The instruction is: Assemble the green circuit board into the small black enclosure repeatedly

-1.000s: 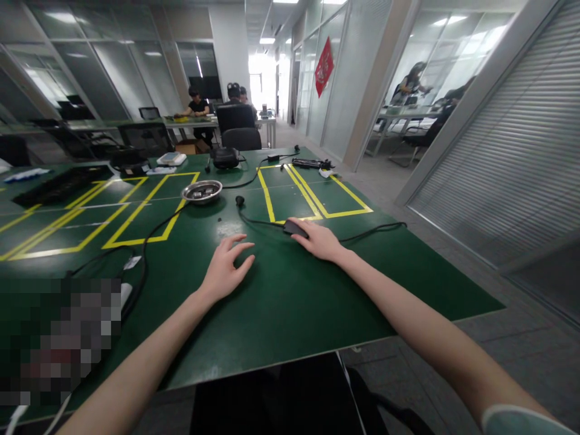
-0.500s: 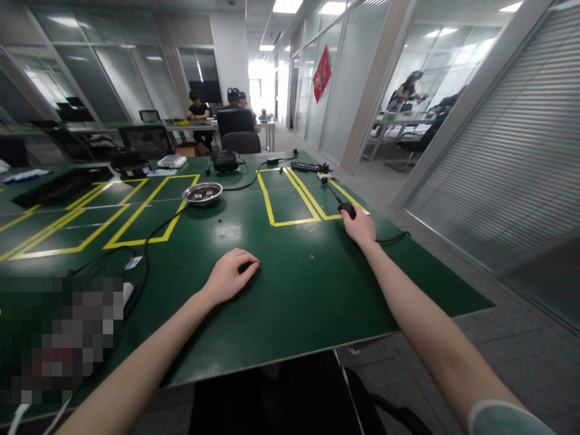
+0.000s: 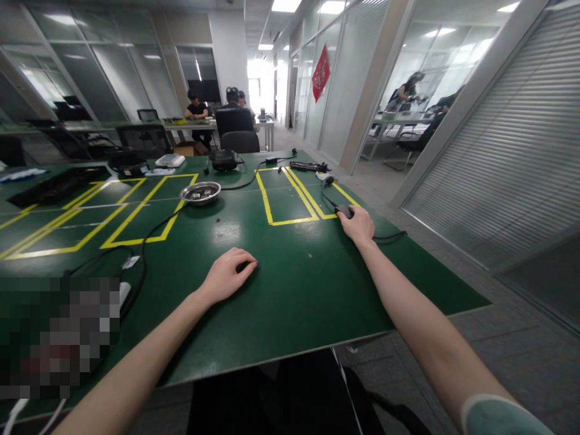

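My right hand [image 3: 359,225] is closed around a black power adapter [image 3: 345,211] low over the green table, at the near end of the right taped rectangle. From the adapter a black cable [image 3: 324,194] bends up to a black plug [image 3: 329,180], while another black cable [image 3: 390,235] trails to the right behind the hand. My left hand [image 3: 228,273] rests on the table near its front, with fingers curled and thumb tip meeting the fingertips. Only a dark gap shows inside its curl.
Yellow tape [image 3: 294,222] marks rectangles on the green table [image 3: 281,284]. A metal bowl [image 3: 200,201] with small metal parts stands left of centre. A folded black tripod-like item [image 3: 309,166] lies at the back, near a black case [image 3: 223,160]. Cables run across the left side. People sit farther back.
The adapter has turned in my right hand and shows more of its top. Its cable to the plug now bows leftward rather than running nearly straight. My left hand stays put.
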{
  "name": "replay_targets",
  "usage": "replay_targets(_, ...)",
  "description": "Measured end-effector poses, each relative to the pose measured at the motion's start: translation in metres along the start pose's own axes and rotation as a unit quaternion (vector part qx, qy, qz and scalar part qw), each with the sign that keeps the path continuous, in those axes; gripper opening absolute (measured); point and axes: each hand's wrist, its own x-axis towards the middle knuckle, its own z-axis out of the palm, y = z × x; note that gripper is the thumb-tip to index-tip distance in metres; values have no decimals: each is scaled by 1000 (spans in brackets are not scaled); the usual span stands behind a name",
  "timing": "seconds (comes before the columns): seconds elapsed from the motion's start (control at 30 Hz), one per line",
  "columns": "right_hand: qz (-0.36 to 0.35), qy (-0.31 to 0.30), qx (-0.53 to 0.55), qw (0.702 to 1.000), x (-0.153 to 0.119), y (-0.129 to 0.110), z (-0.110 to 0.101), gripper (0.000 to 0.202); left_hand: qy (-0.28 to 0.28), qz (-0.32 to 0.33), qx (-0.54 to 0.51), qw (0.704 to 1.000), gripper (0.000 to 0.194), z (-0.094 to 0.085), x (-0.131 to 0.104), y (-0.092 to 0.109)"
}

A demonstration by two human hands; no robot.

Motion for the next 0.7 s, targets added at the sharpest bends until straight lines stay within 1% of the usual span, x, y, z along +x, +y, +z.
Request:
replay_targets(0.13,20,-24,28,999,5,5,0,51,-1,0,-1,1000,26,-1,0,0)
replay_targets(0.23,4,-36,52,998,10,10,1,50,-3,5,-4,1000,26,-1,0,0)
replay_targets(0.3,-2,-33,68,997,11,12,3,52,-3,5,-3,1000,26,-1,0,0)
replay_targets(0.47,36,2,86,996,11,13,8,43,0,9,-2,1000,25,-2,-1,1)
replay_targets(0.7,64,-8,82,995,15,14,8,51,-3,15,2,1000,24,0,-1,1)
